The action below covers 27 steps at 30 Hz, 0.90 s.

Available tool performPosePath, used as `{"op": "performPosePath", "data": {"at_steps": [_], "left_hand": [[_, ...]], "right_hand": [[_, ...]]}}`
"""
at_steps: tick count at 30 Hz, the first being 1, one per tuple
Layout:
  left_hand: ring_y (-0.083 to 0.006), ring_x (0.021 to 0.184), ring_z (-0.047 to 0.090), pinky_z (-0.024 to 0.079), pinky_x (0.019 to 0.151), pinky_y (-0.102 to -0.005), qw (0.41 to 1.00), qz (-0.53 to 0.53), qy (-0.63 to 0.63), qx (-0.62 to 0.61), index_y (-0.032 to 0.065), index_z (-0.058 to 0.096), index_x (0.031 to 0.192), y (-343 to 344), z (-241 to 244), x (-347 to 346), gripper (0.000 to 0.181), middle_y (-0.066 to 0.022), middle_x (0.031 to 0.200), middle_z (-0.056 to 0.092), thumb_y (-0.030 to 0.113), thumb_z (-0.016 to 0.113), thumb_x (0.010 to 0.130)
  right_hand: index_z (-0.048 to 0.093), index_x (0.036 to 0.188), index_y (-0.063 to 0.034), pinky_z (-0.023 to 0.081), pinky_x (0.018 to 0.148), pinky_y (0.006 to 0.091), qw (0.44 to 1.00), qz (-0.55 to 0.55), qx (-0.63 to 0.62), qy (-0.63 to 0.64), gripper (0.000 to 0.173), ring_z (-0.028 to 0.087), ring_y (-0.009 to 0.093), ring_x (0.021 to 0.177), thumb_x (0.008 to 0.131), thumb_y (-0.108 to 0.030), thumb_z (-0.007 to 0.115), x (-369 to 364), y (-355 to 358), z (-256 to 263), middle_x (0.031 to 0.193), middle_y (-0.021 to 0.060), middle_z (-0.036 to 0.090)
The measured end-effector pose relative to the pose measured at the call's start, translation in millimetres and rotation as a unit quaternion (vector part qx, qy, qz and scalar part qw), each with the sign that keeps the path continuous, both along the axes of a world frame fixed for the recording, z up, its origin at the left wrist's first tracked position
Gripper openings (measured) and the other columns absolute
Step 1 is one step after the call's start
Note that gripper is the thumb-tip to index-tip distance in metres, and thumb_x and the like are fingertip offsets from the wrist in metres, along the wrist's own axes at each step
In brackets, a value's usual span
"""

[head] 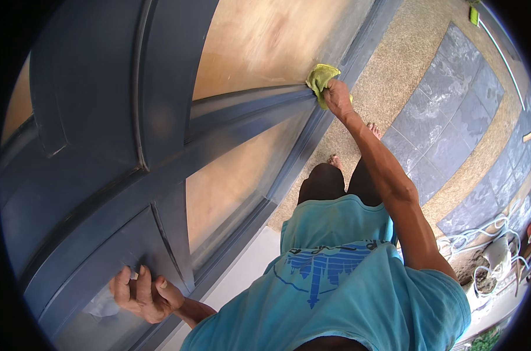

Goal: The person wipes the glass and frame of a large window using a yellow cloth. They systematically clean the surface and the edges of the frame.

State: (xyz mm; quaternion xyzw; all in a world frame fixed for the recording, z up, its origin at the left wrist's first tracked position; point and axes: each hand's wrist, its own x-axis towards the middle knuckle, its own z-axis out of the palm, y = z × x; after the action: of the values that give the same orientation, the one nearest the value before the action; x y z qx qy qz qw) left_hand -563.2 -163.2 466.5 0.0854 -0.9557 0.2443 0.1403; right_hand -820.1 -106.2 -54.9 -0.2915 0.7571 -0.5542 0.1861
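My right hand (337,97) grips a yellow-green cloth (321,81) at the corner where a dark blue-grey crossbar meets the outer frame, beside the lower edge of a glass pane (265,48). At lower left, my left hand (147,294) is against or close to a blue-grey panel (111,250), its fingers curled and spread. A small pale bit shows between two of its fingers; whether the hand holds it cannot be told. Behind that hand, a whitish patch (104,302) may be a cloth or a reflection. The lower pane (230,184) lies between my hands.
Raised mouldings (140,87) run along the blue-grey frame. Underfoot are pebbled flooring (397,57) and dark slate tiles (445,105). To the right lie a coiled pale hose (463,241), a whitish container (498,256) and a long white pole (502,61) near a green brush head (474,16).
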Motion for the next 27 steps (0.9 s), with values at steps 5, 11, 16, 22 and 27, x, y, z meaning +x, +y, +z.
{"op": "performPosePath", "data": {"at_steps": [5, 11, 16, 22, 27], "left_hand": [[-0.0329, 0.102, 0.056, 0.045, 0.08, -0.0435, 0.999, 0.025, 0.021, 0.009, 0.0006, 0.072, 0.102, 5, -3, 3, 0.026, -0.0184, 0.113, 0.06, 0.024, 0.061, 0.094], [-0.0275, 0.089, 0.054, 0.04, 0.069, -0.0384, 1.0, 0.024, 0.012, -0.009, 0.0042, 0.072, 0.101, 4, 0, -3, 0.028, -0.0135, 0.113, 0.059, 0.029, 0.062, 0.095], [-0.0275, 0.09, 0.054, 0.041, 0.07, -0.0383, 0.999, 0.023, 0.025, -0.005, 0.0044, 0.073, 0.103, 7, -1, -8, 0.029, -0.0135, 0.113, 0.059, 0.03, 0.063, 0.094], [-0.0294, 0.095, 0.054, 0.041, 0.071, -0.0403, 1.0, 0.013, 0.008, -0.022, 0.0039, 0.073, 0.103, 4, -1, -6, 0.027, -0.0153, 0.113, 0.059, 0.026, 0.062, 0.094], [-0.0299, 0.097, 0.055, 0.041, 0.072, -0.0402, 1.0, 0.02, 0.001, -0.02, 0.0035, 0.073, 0.103, 4, 1, -2, 0.027, -0.0157, 0.113, 0.059, 0.026, 0.061, 0.094]], "right_hand": [[0.062, 0.077, -0.0037, 0.049, 0.063, 0.0415, 0.987, 0.027, -0.151, -0.045, 0.015, 0.061, 0.036, 0.067, 0.069, 0.007, 0.054, 11, -3, 94, 0.069, 0.016, 0.059], [0.065, 0.096, -0.0055, 0.051, 0.074, 0.0391, 0.955, 0.025, -0.294, -0.024, 0.02, 0.063, 0.033, 0.084, 0.078, 0.001, 0.059, 15, -6, 186, 0.09, 0.0141, 0.063], [0.065, 0.097, -0.0052, 0.051, 0.075, 0.0413, 0.984, 0.02, -0.151, -0.088, 0.014, 0.063, 0.037, 0.087, 0.083, -0.007, 0.061, 16, -3, 79, 0.093, 0.0166, 0.064], [0.066, 0.092, -0.0053, 0.05, 0.075, 0.0448, 0.998, 0.061, -0.009, -0.017, 0.015, 0.062, 0.038, 0.089, 0.078, -0.006, 0.061, 5, 1, 42, 0.095, 0.0186, 0.066], [0.068, 0.099, -0.007, 0.05, 0.078, 0.0436, 0.984, -0.01, -0.177, -0.02, 0.025, 0.063, 0.038, 0.089, 0.075, 0.001, 0.062, 25, 8, 121, 0.097, 0.0147, 0.067]]}}
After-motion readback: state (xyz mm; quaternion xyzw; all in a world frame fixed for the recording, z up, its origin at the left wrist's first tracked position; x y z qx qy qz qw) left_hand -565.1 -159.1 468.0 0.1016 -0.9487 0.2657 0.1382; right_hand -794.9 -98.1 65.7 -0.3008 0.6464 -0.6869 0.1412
